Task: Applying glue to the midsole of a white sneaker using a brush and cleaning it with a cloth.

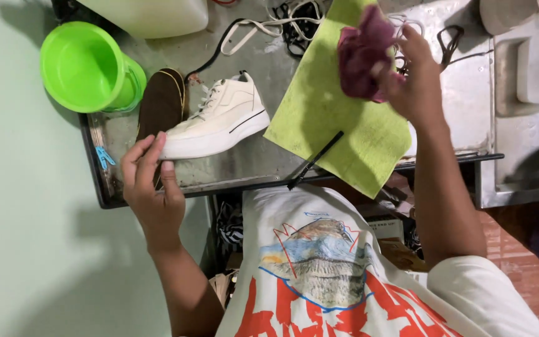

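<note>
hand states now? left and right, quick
Left hand: fingers closed on the toe of the white sneaker.
Right hand: closed, holding a crumpled maroon cloth.

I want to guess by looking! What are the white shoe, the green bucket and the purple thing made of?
White shoe: probably smooth leather or faux leather, matte, stitched panels.
Green bucket: plastic, glossy and evenly bright.
Purple thing: soft cloth, crumpled in the right hand.
</note>
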